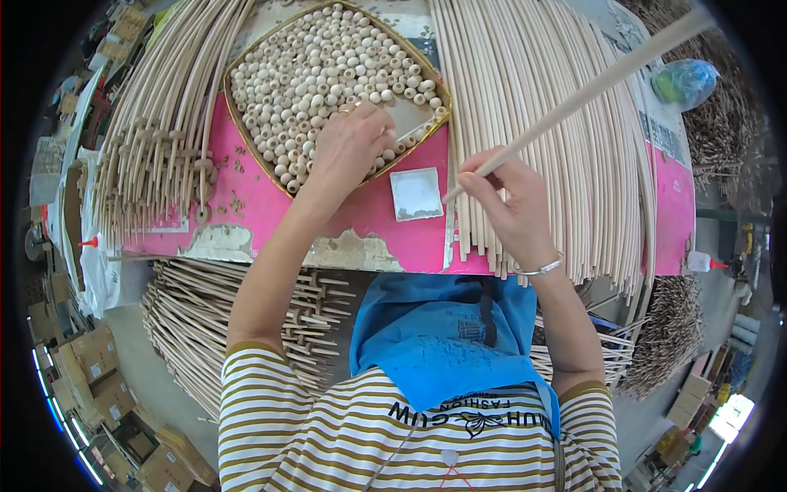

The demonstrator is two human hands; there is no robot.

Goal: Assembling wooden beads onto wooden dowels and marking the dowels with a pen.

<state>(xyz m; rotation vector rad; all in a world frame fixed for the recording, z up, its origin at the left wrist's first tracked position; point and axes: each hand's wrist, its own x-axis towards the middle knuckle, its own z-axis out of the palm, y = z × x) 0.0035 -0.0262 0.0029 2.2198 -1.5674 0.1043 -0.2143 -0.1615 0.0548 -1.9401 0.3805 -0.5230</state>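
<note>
Left hand (pixel 348 148) curls closed, picking a pale wooden bead from the gold-rimmed tray (pixel 238 135); right hand (pixel 508 201) pinches a long wooden dowel (pixel 590 86), tip over the small white dish (pixel 416 193). Bead-fitting step, seemingly; it needs careful alignment.

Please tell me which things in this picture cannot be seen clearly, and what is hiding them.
- Head view: the left hand covers the beads under it in the tray; whether its fingers pinch a bead cannot be told.
- Head view: the far end of the stick in the right hand leaves the picture at the rim.
- Head view: the contents of the small white dish are too faint to tell.
</note>
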